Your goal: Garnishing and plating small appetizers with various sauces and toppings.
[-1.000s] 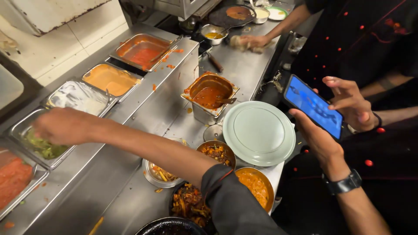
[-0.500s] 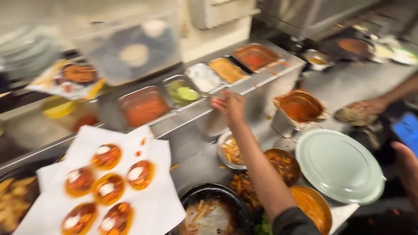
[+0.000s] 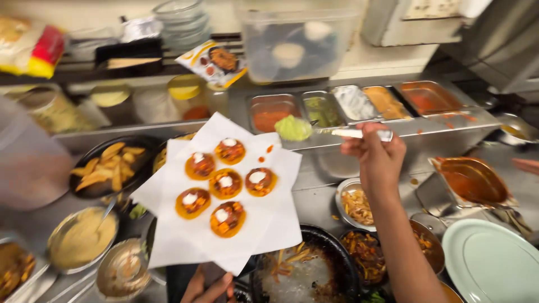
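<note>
We are standing at a long metal bench (image 3: 314,196) full of food. Our right hand (image 3: 373,151) is up in front of us, and its fingers (image 3: 365,140) are closed tight around the handle of a spoon (image 3: 337,133). On the round end of the spoon sits a blob of green mash (image 3: 292,128). The blob hangs in the air just past the top corner of the white paper (image 3: 224,235), in front of the row of metal sauce pans (image 3: 359,104).

Our left hand (image 3: 210,286) is down low, under the white paper. Its fingers curl at the paper's bottom edge, but the paper hides most of them, so we cannot tell how tight they hold. On the paper lie six little round snacks (image 3: 224,182), each with a white dot on top.

We think the green mash is soft and sticky and could slide off if the spoon tips, so the spoon should stay flat, held by the thin handle. The paper looks thin and floppy, and the snacks look light and easy to break. It is best held from below with a flat hand.

Near the paper are a dark plate of fries (image 3: 106,165), a bowl of pale dip (image 3: 81,238), a pan of red sauce (image 3: 474,180) and a pale green plate (image 3: 491,264).
</note>
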